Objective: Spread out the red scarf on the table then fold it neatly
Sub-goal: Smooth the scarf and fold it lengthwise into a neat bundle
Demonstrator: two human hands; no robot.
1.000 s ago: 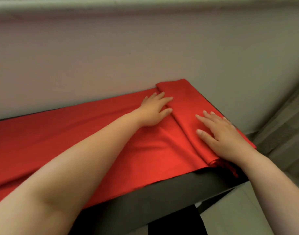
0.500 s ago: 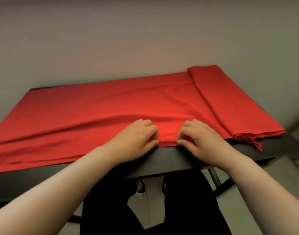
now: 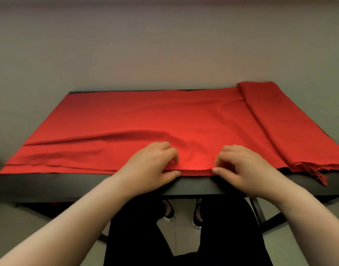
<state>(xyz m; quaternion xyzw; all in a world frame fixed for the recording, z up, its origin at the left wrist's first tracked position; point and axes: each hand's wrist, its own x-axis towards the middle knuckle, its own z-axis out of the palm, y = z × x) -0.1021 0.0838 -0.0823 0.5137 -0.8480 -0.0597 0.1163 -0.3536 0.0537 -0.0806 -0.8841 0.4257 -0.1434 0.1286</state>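
A person's left hand and right hand, fingers curled, pinch the near hem of the red scarf spread across the table beyond them, apparently starting a lengthwise fold that calls for lifting the hem evenly away.

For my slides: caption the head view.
Left hand and right hand pinch the near edge of the red scarf on the black table.

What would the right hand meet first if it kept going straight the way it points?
The right hand grips the red scarf; ahead lies only more flat scarf, then probably the wall.
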